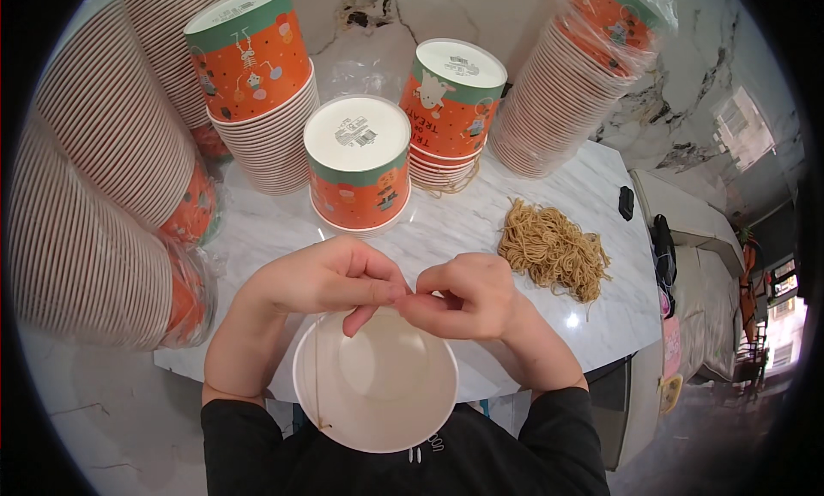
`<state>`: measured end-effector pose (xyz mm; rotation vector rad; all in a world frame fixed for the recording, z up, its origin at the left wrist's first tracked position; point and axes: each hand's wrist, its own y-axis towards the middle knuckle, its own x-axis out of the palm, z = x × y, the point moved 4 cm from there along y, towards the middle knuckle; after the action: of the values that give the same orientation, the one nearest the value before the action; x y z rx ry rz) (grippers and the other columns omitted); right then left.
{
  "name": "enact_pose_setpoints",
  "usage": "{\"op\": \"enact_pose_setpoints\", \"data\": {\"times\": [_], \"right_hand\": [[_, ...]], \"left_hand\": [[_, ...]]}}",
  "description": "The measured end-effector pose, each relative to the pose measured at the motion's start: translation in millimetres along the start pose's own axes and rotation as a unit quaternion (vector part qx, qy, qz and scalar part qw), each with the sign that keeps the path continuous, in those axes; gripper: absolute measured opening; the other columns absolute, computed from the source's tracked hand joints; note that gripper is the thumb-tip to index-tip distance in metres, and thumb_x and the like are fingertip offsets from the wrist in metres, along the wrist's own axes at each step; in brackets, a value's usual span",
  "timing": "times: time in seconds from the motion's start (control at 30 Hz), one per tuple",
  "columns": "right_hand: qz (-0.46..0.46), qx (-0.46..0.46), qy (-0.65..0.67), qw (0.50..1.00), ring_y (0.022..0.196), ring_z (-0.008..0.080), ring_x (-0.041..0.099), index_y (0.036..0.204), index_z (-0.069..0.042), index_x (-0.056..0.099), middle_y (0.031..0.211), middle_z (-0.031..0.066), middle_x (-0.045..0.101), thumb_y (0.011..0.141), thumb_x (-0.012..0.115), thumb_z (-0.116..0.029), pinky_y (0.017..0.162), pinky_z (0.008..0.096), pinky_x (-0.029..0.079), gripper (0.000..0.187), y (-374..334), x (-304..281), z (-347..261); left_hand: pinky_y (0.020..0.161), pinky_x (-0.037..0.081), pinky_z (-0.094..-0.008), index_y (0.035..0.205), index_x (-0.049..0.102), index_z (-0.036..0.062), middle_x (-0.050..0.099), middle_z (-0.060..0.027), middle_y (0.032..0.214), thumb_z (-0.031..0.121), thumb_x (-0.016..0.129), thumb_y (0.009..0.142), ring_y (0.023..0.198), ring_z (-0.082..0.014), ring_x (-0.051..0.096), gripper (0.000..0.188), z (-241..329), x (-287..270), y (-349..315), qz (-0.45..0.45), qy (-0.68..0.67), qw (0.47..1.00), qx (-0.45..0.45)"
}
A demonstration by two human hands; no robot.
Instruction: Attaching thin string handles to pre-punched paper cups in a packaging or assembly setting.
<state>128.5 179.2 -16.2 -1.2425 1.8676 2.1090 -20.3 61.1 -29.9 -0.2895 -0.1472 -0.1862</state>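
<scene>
A white paper bucket [375, 410] sits close against my body, its mouth tilted up toward me. A thin tan cord [318, 367] is knotted at its near left rim and runs across the opening until it passes under my left hand [339, 277]. Over the far rim, thumb and forefinger of that hand are pinched closed. My right hand [463, 297] is also closed, its fingertips meeting those of the left. The cord's end is mostly hidden between the fingers. Right of my hands lies a heap of tan cords [556, 249] on the marble table [592, 316].
Upside-down orange and green buckets stand in front: a short stack [359, 166], a taller stack [257, 93] and another stack [455, 97]. Plastic-wrapped bucket stacks lean at the left [94, 238] and back right [558, 93]. A small black object [626, 203] lies near the right edge.
</scene>
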Motion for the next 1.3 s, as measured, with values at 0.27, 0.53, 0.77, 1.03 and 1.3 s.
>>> {"op": "enact_pose_setpoints", "data": {"times": [0.27, 0.53, 0.77, 1.03, 1.3], "right_hand": [[-0.046, 0.063, 0.002, 0.997, 0.057, 0.0137, 0.058, 0.1, -0.016, 0.076, 0.083, -0.0019, 0.064, 0.072, 0.08, -0.007, 0.047, 0.0275, 0.046, 0.029, -8, -8, 31], [-0.088, 0.074, 0.109, 0.987, 0.059, 0.0129, 0.062, 0.099, -0.014, 0.078, 0.087, -0.0021, 0.067, 0.075, 0.081, -0.009, 0.048, 0.0267, 0.05, 0.025, 6, -19, 16], [-0.101, 0.079, 0.062, 0.99, 0.06, 0.0127, 0.062, 0.095, -0.012, 0.079, 0.09, -0.0013, 0.067, 0.074, 0.081, -0.009, 0.048, 0.0271, 0.049, 0.022, 9, -23, 5], [-0.137, 0.145, 0.095, 0.975, 0.068, 0.0167, 0.066, 0.097, -0.01, 0.079, 0.098, 0.0022, 0.066, 0.079, 0.08, -0.005, 0.058, 0.029, 0.052, 0.018, 10, -27, 3], [-0.077, 0.314, 0.133, 0.937, 0.073, 0.0195, 0.068, 0.101, -0.006, 0.075, 0.1, 0.0051, 0.069, 0.087, 0.077, -0.002, 0.064, 0.0305, 0.054, 0.015, 1, -6, 14]], "left_hand": [[0.051, 0.03, -0.0196, 0.116, 0.066, 0.0051, 0.062, 0.0023, 0.064, 0.021, 0.058, 0.107, 0.054, -0.0031, 0.053, 0.02, -3, 9, 12, 0.121, -0.079, 0.99, 0.005], [0.05, 0.029, -0.0195, 0.111, 0.067, 0.005, 0.068, -0.0022, 0.075, 0.018, 0.057, 0.106, 0.055, -0.0018, 0.047, 0.017, -20, 10, 15, 0.039, -0.046, 0.998, 0.025], [0.054, 0.032, -0.0182, 0.105, 0.071, 0.0054, 0.067, 0.0018, 0.08, 0.029, 0.059, 0.106, 0.062, 0.0001, 0.048, 0.026, -16, 8, 13, 0.013, -0.118, 0.992, -0.041], [0.057, 0.036, -0.0179, 0.1, 0.073, 0.004, 0.066, 0.0051, 0.081, 0.016, 0.073, 0.097, 0.065, -0.0007, 0.052, 0.012, -12, 6, 18, 0.117, -0.123, 0.985, 0.037], [0.064, 0.049, -0.0264, 0.09, 0.068, 0.0035, 0.067, -0.0032, 0.078, 0.006, 0.074, 0.084, 0.074, -0.0097, 0.065, 0.009, 4, 10, 8, 0.364, 0.261, 0.887, 0.114]]}}
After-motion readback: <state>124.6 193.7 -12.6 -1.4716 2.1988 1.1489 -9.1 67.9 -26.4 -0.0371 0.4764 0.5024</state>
